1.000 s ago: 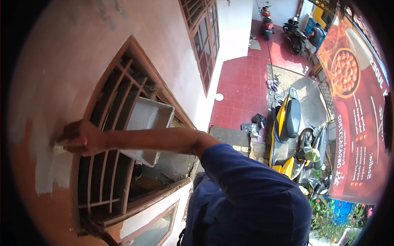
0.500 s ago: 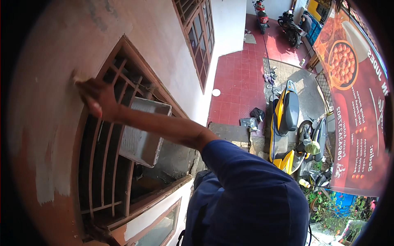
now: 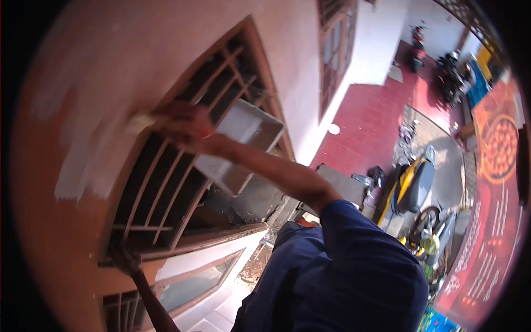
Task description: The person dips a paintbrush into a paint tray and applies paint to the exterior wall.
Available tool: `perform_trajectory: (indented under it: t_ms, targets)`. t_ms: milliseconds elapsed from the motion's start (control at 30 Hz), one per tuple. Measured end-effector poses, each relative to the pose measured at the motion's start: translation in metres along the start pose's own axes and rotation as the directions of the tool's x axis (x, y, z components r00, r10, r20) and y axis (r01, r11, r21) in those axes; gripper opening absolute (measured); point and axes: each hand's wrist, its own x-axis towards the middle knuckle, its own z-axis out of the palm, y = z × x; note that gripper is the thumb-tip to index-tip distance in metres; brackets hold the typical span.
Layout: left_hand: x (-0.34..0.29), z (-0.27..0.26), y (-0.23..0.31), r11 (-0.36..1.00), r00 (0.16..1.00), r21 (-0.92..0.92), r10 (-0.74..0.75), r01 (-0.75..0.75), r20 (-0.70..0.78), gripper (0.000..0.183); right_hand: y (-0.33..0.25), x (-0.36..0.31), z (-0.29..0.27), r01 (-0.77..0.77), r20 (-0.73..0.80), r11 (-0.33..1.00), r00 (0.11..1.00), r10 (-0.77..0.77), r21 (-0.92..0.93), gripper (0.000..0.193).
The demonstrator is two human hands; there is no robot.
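Note:
My right hand (image 3: pixel 191 126), its arm stretched across the window, is closed round a paintbrush (image 3: pixel 144 120). The brush's pale, motion-blurred head is at the wall (image 3: pixel 88 138) beside the window frame. Whitish paint with ragged lower edges covers part of the orange-brown wall there. Low on the left, my left hand (image 3: pixel 127 259) grips the lower corner of the barred window (image 3: pixel 149 188), fingers partly lost in shadow. Behind my right forearm, a whitish rectangular tray (image 3: pixel 271 130) sits tilted against the window bars; the arm hides part of it.
A glazed lower window (image 3: pixel 207 276) lies beneath the sill. To the right are a yellow and black scooter (image 3: pixel 417 182), a red printed banner (image 3: pixel 492 221) and red floor tiles (image 3: pixel 354 124). Two more motorbikes, one a red scooter (image 3: pixel 418 52), stand farther back.
The view has shifted, so the window sits farther right and more of my left arm shows. My right hand and the paintbrush have moved down along the window's edge.

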Motion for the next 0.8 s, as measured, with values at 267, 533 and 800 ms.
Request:
perform_trajectory:
  t_ms: [267,533,800]
  targets:
    - [0.010,-0.013,0.009,0.990,0.978,-0.038,-0.126,0.134,0.169,0.042,0.025,0.037,-0.048,-0.309,-0.414,0.910,0.893,0.178,-0.276,0.019]
    - [0.004,-0.009,0.007,0.988,0.975,-0.046,-0.138,0.148,0.174,0.040,-0.119,0.008,0.110,-0.094,-0.051,0.994,0.995,0.091,-0.056,0.040]
    - [0.005,-0.011,0.006,0.984,0.960,-0.064,-0.148,0.168,0.239,0.040,-0.115,0.024,0.113,-0.049,-0.022,0.968,0.998,0.056,0.247,0.036]
